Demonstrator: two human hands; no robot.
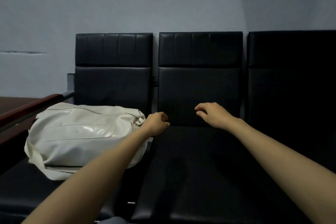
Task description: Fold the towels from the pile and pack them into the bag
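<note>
A white glossy bag [80,138] lies on its side on the left seat of a black bench, its metal buckle toward the middle seat. My left hand [157,122] hovers just right of the buckle with the fingers curled in and nothing visible in it. Over the back of the middle seat [200,160], my right hand [212,113] is held out with fingers loosely bent and apart, holding nothing. No towel shows anywhere in view.
The bench has three black padded seats with upright backrests [200,78] against a pale wall. A red-brown wooden armrest on a metal bar [36,105] runs along the left of the bag. The right seat [291,96] is in deep shadow.
</note>
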